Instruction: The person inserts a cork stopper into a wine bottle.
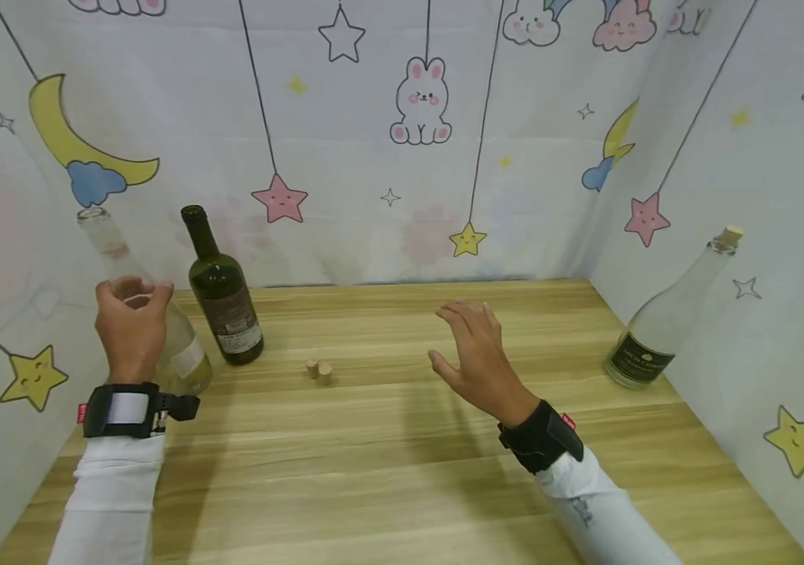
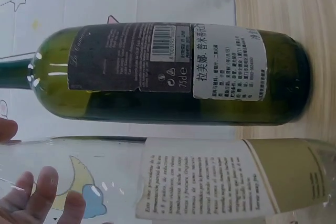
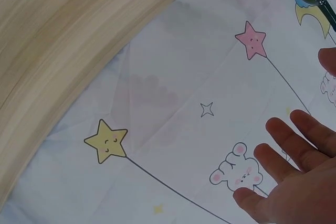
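Observation:
At the far left, my left hand (image 1: 132, 333) holds a clear glass bottle (image 1: 179, 345) around its upper body, thumb on the right side and fingers curled round. The left wrist view shows this bottle's white and tan label (image 2: 205, 177), with my fingertips by the glass. Just right of it stands a dark green wine bottle (image 1: 225, 306) with a black and white back label. My right hand (image 1: 475, 357) hovers over the table's right half, fingers spread and relaxed, holding nothing. Two small corks (image 1: 319, 371) stand together on the wooden table, between my hands.
Another clear bottle (image 1: 645, 345), with a black label and a cork (image 1: 731, 235) in its mouth, stands at the right edge. Patterned white curtains (image 1: 359, 157) close off the back and both sides of the wooden table (image 1: 345, 471).

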Motion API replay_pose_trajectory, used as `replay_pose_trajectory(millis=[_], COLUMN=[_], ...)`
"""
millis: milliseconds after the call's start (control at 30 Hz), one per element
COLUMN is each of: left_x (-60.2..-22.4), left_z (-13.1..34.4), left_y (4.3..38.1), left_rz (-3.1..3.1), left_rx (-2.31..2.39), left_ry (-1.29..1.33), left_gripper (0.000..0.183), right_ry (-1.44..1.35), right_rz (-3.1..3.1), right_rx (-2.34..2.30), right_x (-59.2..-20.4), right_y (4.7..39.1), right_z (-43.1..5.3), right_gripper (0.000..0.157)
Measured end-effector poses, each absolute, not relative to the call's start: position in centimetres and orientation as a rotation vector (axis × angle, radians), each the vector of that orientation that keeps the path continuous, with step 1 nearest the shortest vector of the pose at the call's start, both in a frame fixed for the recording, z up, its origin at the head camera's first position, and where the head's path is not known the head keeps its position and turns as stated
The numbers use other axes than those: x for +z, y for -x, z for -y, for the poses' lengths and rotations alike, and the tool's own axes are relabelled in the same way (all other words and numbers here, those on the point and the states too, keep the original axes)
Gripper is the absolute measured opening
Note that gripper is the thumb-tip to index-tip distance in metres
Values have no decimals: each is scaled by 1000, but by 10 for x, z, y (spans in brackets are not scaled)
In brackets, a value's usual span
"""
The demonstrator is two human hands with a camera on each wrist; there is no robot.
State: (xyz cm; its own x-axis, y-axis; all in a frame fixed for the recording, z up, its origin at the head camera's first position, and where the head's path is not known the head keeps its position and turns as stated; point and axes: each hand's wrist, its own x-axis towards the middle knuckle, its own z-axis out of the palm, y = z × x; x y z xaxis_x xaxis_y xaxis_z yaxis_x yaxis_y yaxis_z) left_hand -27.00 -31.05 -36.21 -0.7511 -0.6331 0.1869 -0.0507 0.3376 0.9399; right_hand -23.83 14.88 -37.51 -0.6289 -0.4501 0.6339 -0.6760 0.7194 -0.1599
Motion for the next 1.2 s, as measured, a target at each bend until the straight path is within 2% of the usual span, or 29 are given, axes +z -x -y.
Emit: replay_pose_trajectory(millis=[167,400,767,1000,1200], left_x=[-357,-333,-301,-302,-315], left_z=[303,270,201,156,117], left_y=[257,231,197,181,166], left_rz=[2077,2155,2288,2350,2329], left_rx=[-1390,-1365,-1501,-1658,-1801], left_ry=[-518,-332,304,604,738], left_gripper=[49,39,31,27,31], right_ry=[-855,-845,-842,-836,-854], right_rz=[2353,2372,2377,2393,2383], right_rx=[529,530,532,536,550], right_x=[-373,-375,-378,-380,-380], right_y=[239,240,237,236,234], right_z=[-147,-147,-146,-145,-142], right_gripper=[58,57,58,58,58])
